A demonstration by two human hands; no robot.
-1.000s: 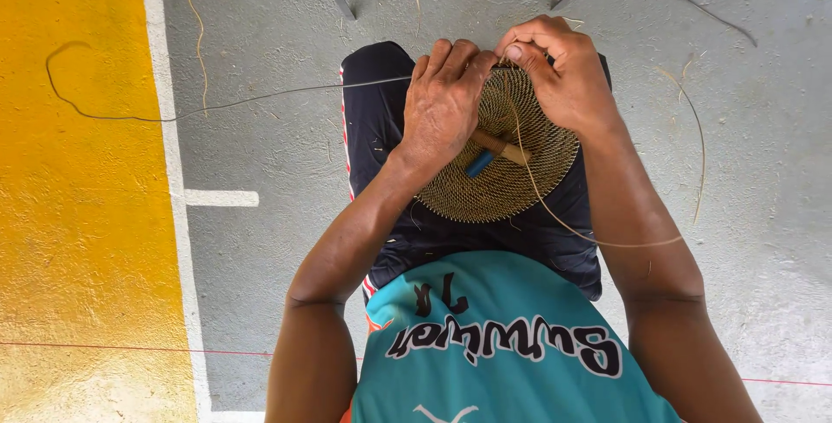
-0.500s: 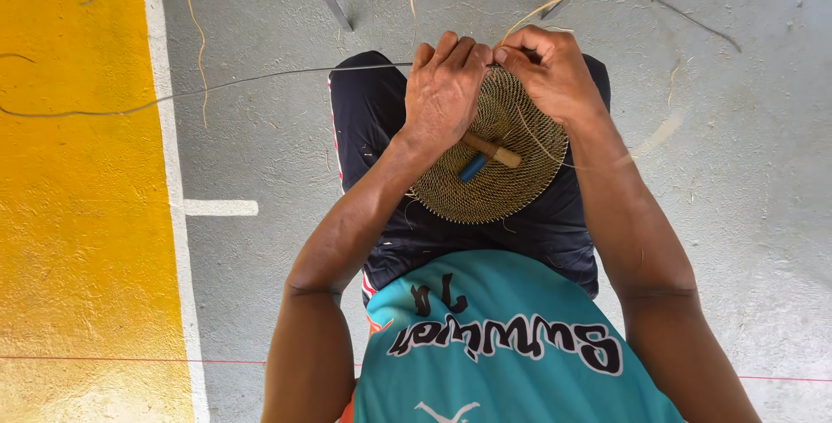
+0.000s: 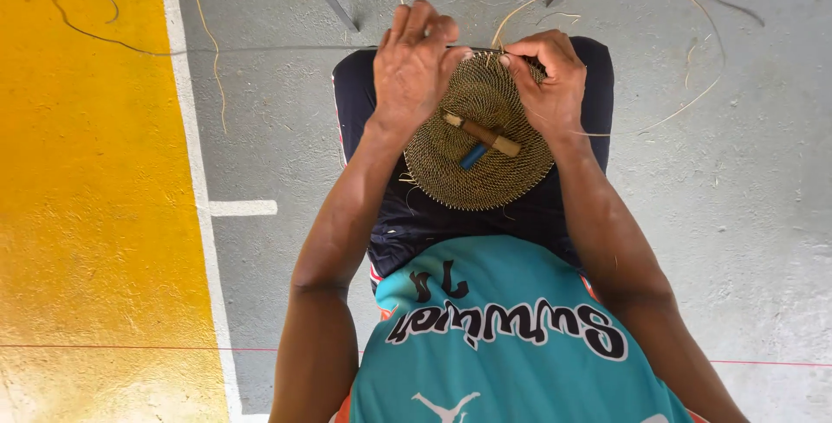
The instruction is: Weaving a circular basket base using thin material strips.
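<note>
Woven disc [image 3: 472, 172] sits on lap. Left hand [image 3: 414, 63] and right hand [image 3: 548, 85] both pinch its far rim, grip closed (small tool [image 3: 483, 135] lying on top).

You have one view only, from the head camera, looking almost straight down over your chest onto your lap. It sits close above the round woven disc [image 3: 479, 141] (roughly centre frame). Beyond the disc lies grey floor [image 3: 737, 198]; left of it, probably painted, a yellow floor band [image 3: 87, 215].
</note>
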